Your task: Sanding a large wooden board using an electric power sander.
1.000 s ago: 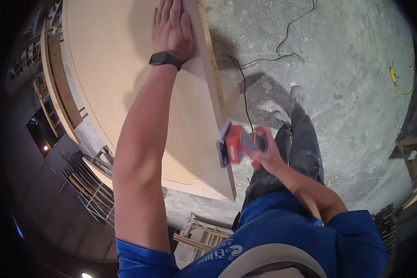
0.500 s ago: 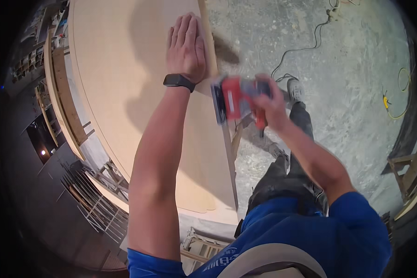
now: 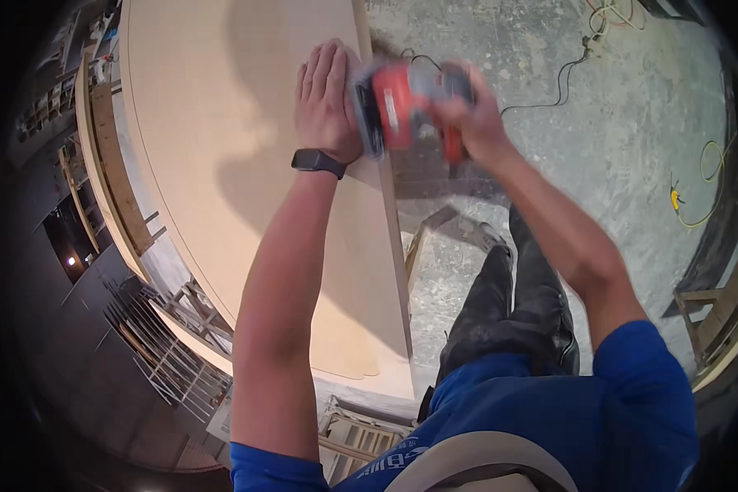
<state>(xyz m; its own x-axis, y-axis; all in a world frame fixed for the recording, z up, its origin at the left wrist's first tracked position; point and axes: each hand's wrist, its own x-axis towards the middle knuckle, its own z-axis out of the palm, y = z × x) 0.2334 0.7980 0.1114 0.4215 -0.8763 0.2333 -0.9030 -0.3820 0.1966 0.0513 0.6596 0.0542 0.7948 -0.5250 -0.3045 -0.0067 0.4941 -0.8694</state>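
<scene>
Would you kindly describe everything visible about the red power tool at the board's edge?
The red sander is a compact power tool with a red body and black parts, motion-blurred. The right hand grips it at the long right edge of the pale wooden board. The left hand lies flat on the board just beside it. A dark cord runs across the floor behind.

A pale wooden panel [image 3: 221,164] with a smooth, matt face and a cleanly cut edge is seen. A sander [image 3: 402,102] in red and dark plastic, slightly glossy and blurred, is shown against that edge. The floor [image 3: 615,131] is seen as rough, mottled grey concrete, dusted pale. A matt black band [image 3: 318,161] is worn at the wrist. Blue cloth [image 3: 599,410] and dusty dark trousers [image 3: 517,303] are seen.
</scene>
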